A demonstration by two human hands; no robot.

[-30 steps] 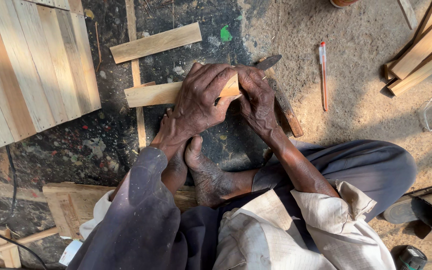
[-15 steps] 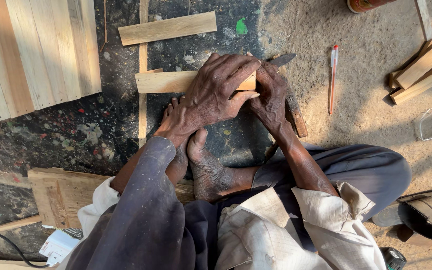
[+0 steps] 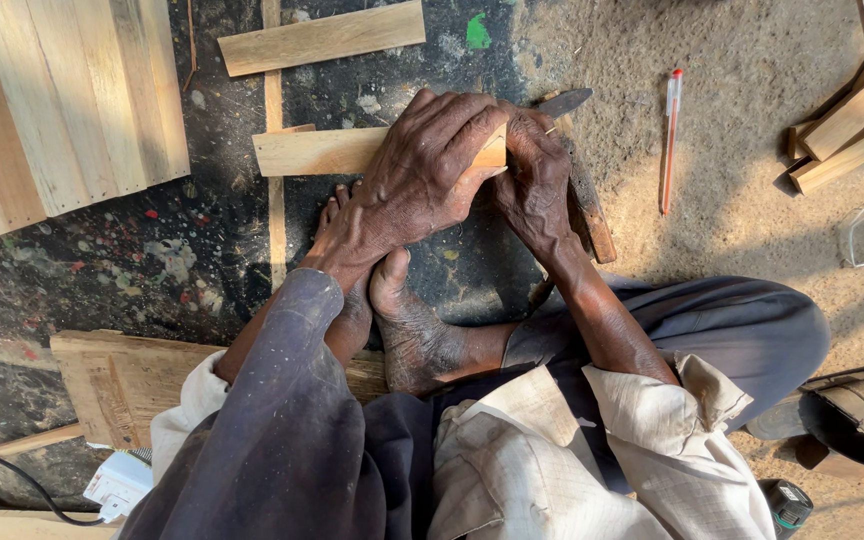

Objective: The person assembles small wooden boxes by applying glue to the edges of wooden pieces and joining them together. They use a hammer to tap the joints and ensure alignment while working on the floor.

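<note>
While I sit on the ground with my bare foot (image 3: 407,320) tucked under me, my left hand (image 3: 417,180) is pressed flat over the right end of a short wooden strip (image 3: 317,150), fingers wrapped over its top edge and holding it down on the dark, paint-spattered floor (image 3: 182,250). My right hand (image 3: 537,180) is closed around a wooden-handled blade (image 3: 582,190), its dark metal tip (image 3: 564,101) poking out just past my knuckles, right beside the strip's end. Where the edge meets the wood is hidden under my hands, so I cannot tell how much has been cut; the part of the strip I can see looks clean and whole, and I judge the work on this piece is at an early stage.

A second strip (image 3: 322,37) lies apart above, a red pen (image 3: 669,140) rests on the sandy ground to the right, and more offcuts (image 3: 852,120) are stacked beyond it. No box or bin shows anywhere here.
</note>
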